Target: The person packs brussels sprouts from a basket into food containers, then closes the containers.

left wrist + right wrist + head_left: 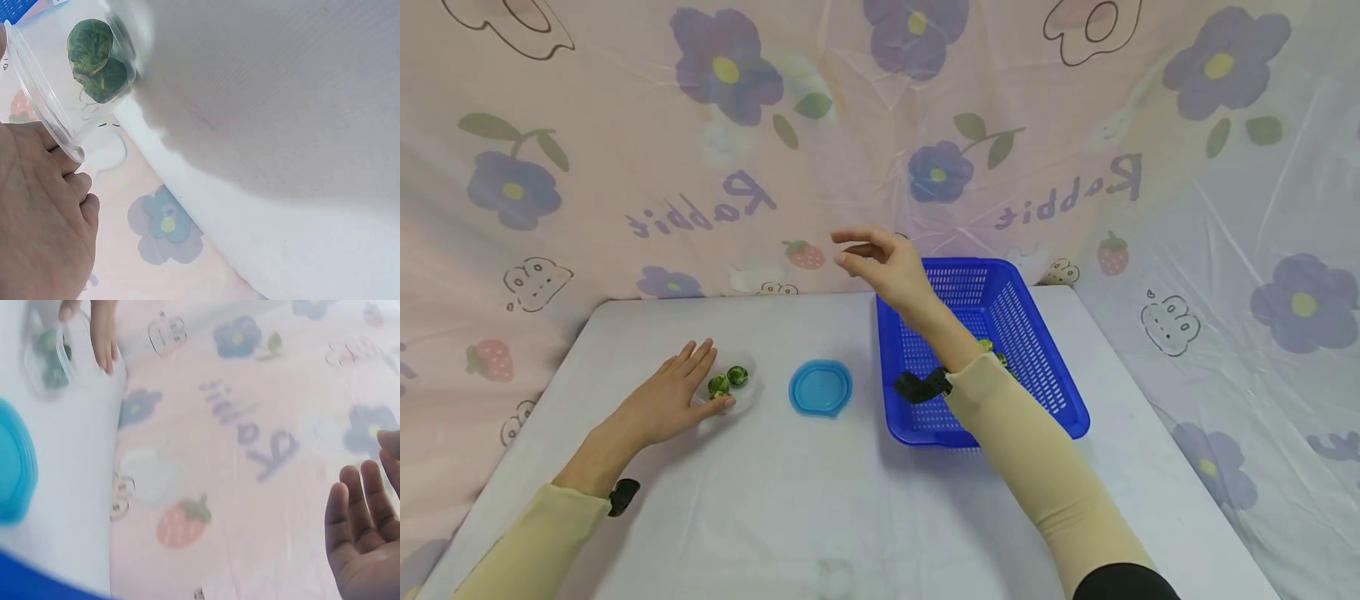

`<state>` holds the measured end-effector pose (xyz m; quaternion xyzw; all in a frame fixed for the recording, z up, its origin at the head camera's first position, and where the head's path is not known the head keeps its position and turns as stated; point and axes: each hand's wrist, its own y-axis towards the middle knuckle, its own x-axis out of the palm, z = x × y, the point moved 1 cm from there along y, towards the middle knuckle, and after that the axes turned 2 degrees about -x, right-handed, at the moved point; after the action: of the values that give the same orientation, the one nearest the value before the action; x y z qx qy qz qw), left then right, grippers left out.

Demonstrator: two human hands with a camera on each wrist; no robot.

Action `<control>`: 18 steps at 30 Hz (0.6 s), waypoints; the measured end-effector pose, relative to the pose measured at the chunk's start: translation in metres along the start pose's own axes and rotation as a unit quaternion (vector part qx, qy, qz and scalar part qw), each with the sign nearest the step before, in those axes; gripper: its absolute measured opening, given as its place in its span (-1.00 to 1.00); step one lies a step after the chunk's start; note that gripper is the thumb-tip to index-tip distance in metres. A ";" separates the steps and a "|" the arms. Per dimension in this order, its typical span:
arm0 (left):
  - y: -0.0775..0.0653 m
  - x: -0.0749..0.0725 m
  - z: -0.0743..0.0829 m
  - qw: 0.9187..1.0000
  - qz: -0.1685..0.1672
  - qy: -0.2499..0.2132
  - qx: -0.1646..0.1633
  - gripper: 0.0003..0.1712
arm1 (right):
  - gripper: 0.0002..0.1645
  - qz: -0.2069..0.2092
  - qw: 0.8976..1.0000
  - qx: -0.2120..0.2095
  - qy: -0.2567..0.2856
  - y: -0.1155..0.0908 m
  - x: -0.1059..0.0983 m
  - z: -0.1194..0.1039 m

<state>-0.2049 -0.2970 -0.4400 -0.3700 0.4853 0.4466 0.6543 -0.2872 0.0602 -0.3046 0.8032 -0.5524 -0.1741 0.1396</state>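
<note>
My left hand rests at the rim of a small clear plastic container, its fingers extended along one side and its thumb on the other. Green Brussels sprouts lie at the bottom of the container. My right hand is raised near the far left corner of a blue plastic basket, fingers loosely bent and thumb apart from them, holding nothing visible. More Brussels sprouts lie in the basket, partly hidden by the right forearm.
A light blue lid lies on the white table between the container and the basket. Behind the table hangs a printed cloth with flowers and strawberries, which also runs along both sides.
</note>
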 end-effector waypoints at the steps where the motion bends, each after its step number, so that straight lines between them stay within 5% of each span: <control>1: 0.000 0.000 0.000 1.000 0.000 0.002 0.000 0.21 | -0.59 0.008 1.000 0.006 0.000 -0.001 -0.007 0.001; 10: 0.000 0.000 0.000 1.000 -0.004 0.000 -0.004 0.22 | -0.57 0.076 0.996 0.047 -0.021 -0.009 -0.061 0.018; 18: 0.001 0.000 0.000 1.000 -0.007 0.000 -0.005 0.22 | -0.56 0.113 0.986 0.096 -0.073 -0.018 -0.096 0.056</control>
<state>-0.2054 -0.2970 -0.4405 -0.3765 0.4801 0.4450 0.6555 -0.3279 0.1543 -0.3505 0.7305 -0.6623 -0.1616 0.0396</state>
